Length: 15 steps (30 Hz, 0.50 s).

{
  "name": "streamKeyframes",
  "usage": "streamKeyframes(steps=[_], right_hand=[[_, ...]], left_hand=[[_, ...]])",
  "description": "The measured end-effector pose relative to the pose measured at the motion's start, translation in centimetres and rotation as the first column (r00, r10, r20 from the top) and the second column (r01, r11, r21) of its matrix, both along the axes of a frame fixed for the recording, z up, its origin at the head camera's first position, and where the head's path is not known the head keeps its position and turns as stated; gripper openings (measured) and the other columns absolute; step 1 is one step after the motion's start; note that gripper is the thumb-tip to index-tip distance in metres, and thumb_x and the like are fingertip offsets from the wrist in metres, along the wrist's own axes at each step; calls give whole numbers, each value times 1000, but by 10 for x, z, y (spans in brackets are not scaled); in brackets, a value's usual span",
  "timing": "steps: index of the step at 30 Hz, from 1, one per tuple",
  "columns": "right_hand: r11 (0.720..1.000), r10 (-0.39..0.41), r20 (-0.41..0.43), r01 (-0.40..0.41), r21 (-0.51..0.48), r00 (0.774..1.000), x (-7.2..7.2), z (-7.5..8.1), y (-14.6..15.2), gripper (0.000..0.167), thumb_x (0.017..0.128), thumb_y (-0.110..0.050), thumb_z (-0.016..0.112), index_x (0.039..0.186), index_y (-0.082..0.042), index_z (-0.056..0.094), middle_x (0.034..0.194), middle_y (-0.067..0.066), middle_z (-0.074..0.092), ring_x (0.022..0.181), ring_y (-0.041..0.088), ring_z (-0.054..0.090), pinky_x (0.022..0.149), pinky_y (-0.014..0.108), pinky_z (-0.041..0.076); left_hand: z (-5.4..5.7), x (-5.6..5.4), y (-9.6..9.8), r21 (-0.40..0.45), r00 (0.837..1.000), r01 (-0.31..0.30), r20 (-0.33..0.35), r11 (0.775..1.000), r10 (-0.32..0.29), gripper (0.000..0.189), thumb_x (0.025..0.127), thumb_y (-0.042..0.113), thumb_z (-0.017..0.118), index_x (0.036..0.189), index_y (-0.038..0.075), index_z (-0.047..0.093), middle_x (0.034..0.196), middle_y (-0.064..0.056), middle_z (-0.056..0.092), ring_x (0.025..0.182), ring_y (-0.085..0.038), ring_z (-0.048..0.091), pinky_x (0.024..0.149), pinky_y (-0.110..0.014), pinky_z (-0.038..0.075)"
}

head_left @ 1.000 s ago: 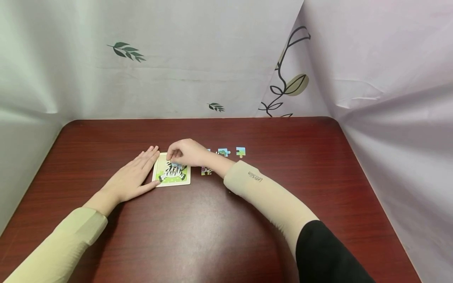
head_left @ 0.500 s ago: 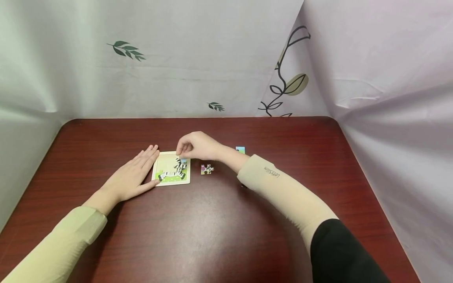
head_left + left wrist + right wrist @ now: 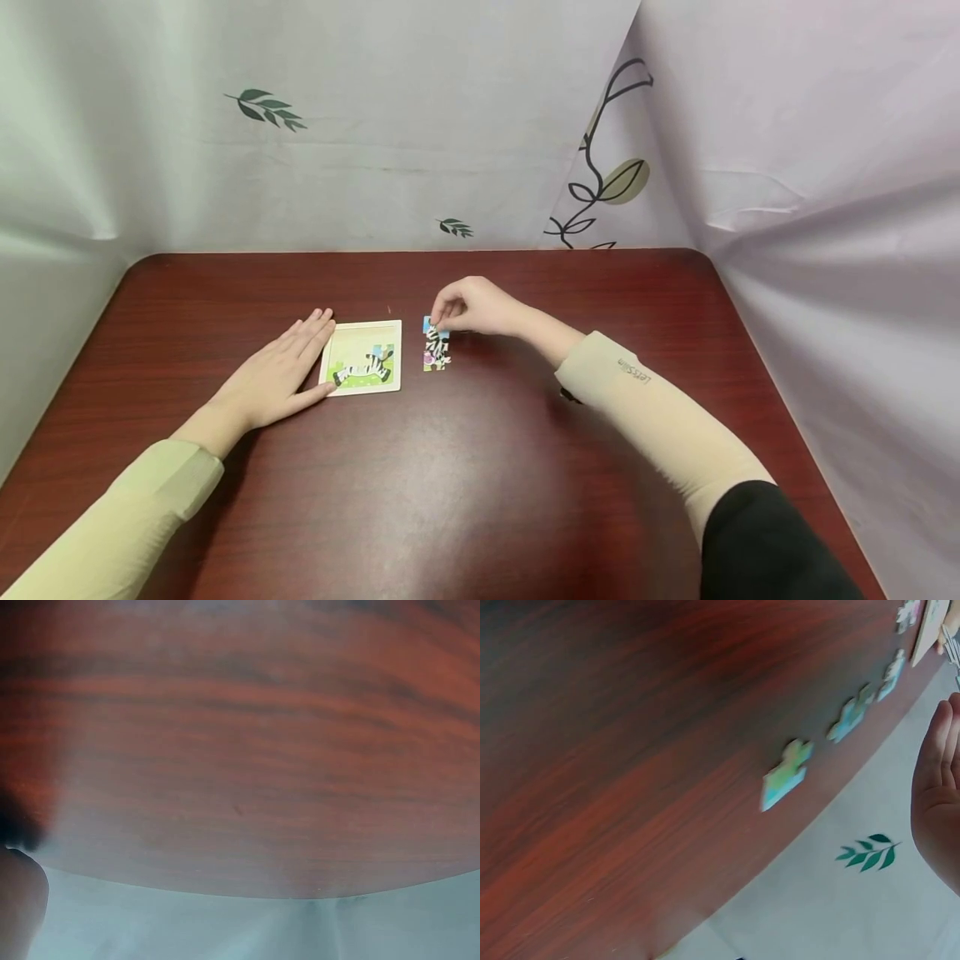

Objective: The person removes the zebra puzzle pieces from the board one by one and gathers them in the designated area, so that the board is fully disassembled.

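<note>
In the head view my left hand (image 3: 273, 379) lies flat with its fingers spread, thumb and fingertips against the left edge of a square puzzle frame (image 3: 398, 356). Zebra legs and body on green fill the frame's lower part, with pieces showing along its right side. My right hand (image 3: 477, 305) pinches a black-and-white striped puzzle piece (image 3: 432, 337) just right of the frame. Beneath or beside it lie a blue-cornered piece and a pink-flower piece (image 3: 437, 361). In the right wrist view the striped piece (image 3: 951, 646) is partly cut off by the image edge.
Loose pieces lie in a row in the right wrist view: a green-and-blue piece (image 3: 784, 775), another blue-green one (image 3: 850, 714) and a smaller one (image 3: 892, 675). In the head view my right hand and wrist hide some. Pale curtains (image 3: 337, 183) border the brown table (image 3: 420, 483).
My right hand has moved right, off the puzzle frame, carrying the striped piece to beside the loose pieces. My left hand has stayed against the frame.
</note>
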State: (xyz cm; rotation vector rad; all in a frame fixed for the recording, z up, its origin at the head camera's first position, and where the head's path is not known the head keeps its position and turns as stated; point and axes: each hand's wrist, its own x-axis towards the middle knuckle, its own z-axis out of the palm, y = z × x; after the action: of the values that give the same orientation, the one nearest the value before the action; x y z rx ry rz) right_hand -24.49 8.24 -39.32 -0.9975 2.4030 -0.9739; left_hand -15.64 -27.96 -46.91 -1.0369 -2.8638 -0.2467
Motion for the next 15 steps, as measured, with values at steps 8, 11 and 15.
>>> streamKeyframes(steps=[8,11,15], right_hand=[[999,-26,42,24,42,999,4,-6,26,5,94,-6,78,98,-5,81,92,6,80,83,13,72,79,20,59],[998,-30,56,27,50,998,6,-9,33,5,94,-6,78,98,-4,81,92,6,81,80,10,71,78,20,58],[998,-26,65,22,58,998,8,-13,39,5,94,-6,78,98,-5,81,92,7,81,78,7,70,77,19,58]], left_hand=[[0,0,0,-3,1000,-2,3,1000,2,93,100,45,67,165,-6,24,173,-27,25,164,-38,23,135,-21,-6],[0,0,0,-2,1000,-1,1,1000,1,93,100,45,67,165,-6,24,173,-27,25,164,-38,23,135,-22,-5],[1,0,0,0,1000,3,-3,1000,-3,93,100,45,67,165,-6,24,173,-27,26,164,-38,23,136,-22,-5]])
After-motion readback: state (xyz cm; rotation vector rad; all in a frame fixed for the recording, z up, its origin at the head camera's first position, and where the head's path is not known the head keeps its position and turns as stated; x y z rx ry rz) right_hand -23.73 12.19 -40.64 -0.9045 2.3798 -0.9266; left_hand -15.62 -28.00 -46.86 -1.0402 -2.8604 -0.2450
